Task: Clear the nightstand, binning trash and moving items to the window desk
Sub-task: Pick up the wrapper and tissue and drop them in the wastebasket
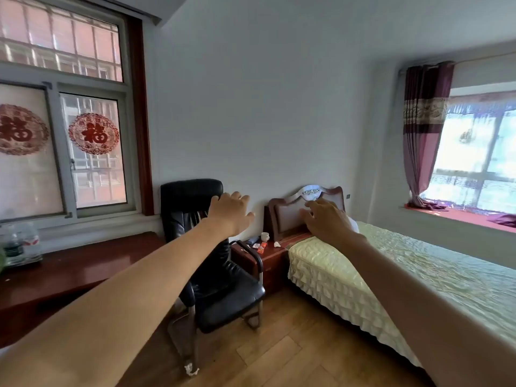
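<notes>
Both arms were stretched forward into the room. The left hand (230,212) was held up with its grip open, fingers spread, and nothing was held in it; it was seen in front of the black chair (215,263). The right hand (325,219) was likewise open and empty, raised before the headboard (290,213) of the bed (391,269). Well beyond both hands, the nightstand (269,259) was placed between the chair and the bed. On its top a white cup (265,236) was set near the back edge, a red wrapper (262,248) lay toward the front, and a crumpled tissue (277,244) lay at the edge beside the bed. The desk (69,269) ran under the window (92,152) at the left, with water bottles (21,247) standing at its left end. Another scrap of paper (191,368) lay on the floor by the chair leg.
</notes>
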`<state>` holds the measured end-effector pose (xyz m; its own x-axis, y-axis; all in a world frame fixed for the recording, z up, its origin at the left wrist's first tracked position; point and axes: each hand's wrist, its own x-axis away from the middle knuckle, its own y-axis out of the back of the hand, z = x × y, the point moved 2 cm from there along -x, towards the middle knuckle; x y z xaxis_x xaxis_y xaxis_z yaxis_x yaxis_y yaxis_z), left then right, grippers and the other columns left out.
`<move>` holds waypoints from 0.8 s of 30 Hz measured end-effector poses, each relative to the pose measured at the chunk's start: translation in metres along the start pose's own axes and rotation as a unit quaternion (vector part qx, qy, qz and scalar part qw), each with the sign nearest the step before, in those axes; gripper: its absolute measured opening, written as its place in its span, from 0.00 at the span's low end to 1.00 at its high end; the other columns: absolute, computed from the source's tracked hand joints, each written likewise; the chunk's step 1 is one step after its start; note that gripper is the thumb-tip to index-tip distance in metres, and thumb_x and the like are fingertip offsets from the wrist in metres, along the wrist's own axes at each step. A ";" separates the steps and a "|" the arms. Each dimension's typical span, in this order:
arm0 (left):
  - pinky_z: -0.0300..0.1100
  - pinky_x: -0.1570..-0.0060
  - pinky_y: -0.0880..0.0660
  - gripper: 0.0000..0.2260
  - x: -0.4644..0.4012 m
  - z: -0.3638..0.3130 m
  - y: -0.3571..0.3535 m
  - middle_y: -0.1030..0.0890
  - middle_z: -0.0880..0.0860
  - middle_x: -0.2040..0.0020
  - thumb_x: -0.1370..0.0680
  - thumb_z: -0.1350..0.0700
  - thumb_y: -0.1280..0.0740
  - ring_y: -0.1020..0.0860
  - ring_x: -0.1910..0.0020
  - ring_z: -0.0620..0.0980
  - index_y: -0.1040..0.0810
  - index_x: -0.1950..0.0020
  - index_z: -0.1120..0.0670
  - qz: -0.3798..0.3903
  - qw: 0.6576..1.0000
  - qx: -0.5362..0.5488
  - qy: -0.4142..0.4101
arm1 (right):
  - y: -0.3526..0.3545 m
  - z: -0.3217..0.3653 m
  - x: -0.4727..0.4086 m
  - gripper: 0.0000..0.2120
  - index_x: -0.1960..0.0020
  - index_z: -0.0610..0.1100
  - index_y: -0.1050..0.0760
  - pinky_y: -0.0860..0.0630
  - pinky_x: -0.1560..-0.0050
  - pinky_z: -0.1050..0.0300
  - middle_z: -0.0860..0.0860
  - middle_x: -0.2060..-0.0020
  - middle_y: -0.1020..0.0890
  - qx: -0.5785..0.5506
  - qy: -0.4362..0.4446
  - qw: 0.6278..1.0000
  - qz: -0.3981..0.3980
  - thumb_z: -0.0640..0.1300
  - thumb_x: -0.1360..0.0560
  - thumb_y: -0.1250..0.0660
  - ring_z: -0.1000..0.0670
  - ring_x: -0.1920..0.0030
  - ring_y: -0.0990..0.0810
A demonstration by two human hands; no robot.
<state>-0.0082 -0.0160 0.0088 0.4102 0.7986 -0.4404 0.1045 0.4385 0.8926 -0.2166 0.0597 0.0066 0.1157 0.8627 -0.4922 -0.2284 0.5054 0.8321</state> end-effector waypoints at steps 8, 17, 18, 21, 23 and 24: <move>0.55 0.40 0.34 0.23 -0.129 -0.040 -0.046 0.30 0.56 0.32 0.21 0.43 0.45 0.31 0.36 0.59 0.34 0.31 0.55 0.010 1.000 -0.017 0.020 | -0.028 -0.102 -0.107 0.21 0.32 0.45 0.30 0.32 0.35 0.45 0.44 0.33 0.27 0.027 -0.002 1.000 0.004 0.54 0.20 0.46 0.42 0.32 0.31; 0.54 0.39 0.34 0.23 -0.240 -0.087 -0.110 0.31 0.56 0.31 0.21 0.44 0.46 0.32 0.35 0.59 0.34 0.30 0.55 0.029 0.999 -0.020 0.024 | -0.062 -0.191 -0.210 0.22 0.32 0.46 0.30 0.35 0.34 0.44 0.44 0.32 0.28 0.029 0.013 0.999 0.008 0.54 0.21 0.44 0.42 0.30 0.34; 0.54 0.40 0.34 0.23 -0.252 -0.090 -0.116 0.31 0.56 0.31 0.21 0.44 0.46 0.32 0.35 0.59 0.34 0.30 0.55 0.028 0.999 -0.018 0.025 | -0.067 -0.200 -0.218 0.21 0.31 0.46 0.31 0.35 0.33 0.44 0.44 0.32 0.28 0.026 0.012 1.000 0.011 0.54 0.21 0.44 0.42 0.30 0.34; 0.54 0.39 0.34 0.23 -0.291 -0.098 -0.134 0.31 0.56 0.31 0.21 0.44 0.46 0.32 0.35 0.58 0.34 0.30 0.55 0.029 0.999 -0.014 0.022 | -0.079 -0.225 -0.247 0.21 0.31 0.47 0.32 0.34 0.34 0.43 0.43 0.33 0.28 0.021 0.006 1.000 0.010 0.54 0.21 0.44 0.42 0.30 0.34; 0.54 0.39 0.34 0.23 -0.319 -0.104 -0.150 0.31 0.56 0.31 0.21 0.44 0.46 0.32 0.34 0.59 0.34 0.30 0.55 0.028 0.999 -0.011 0.020 | -0.091 -0.243 -0.267 0.21 0.31 0.46 0.31 0.33 0.36 0.43 0.43 0.33 0.28 0.022 0.004 1.000 0.007 0.54 0.21 0.44 0.42 0.31 0.33; 0.54 0.40 0.33 0.23 -0.333 -0.107 -0.159 0.31 0.56 0.31 0.21 0.44 0.46 0.32 0.35 0.59 0.34 0.30 0.55 0.027 0.999 -0.011 0.019 | -0.097 -0.252 -0.277 0.21 0.31 0.46 0.31 0.33 0.36 0.43 0.44 0.34 0.28 0.024 0.001 1.000 0.010 0.54 0.21 0.44 0.42 0.31 0.33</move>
<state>-0.2580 -0.3074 0.0034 0.3807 0.8361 -0.3949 0.0624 0.4028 0.9131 -0.4700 -0.2322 -0.0027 0.1091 0.8723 -0.4766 -0.1838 0.4889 0.8527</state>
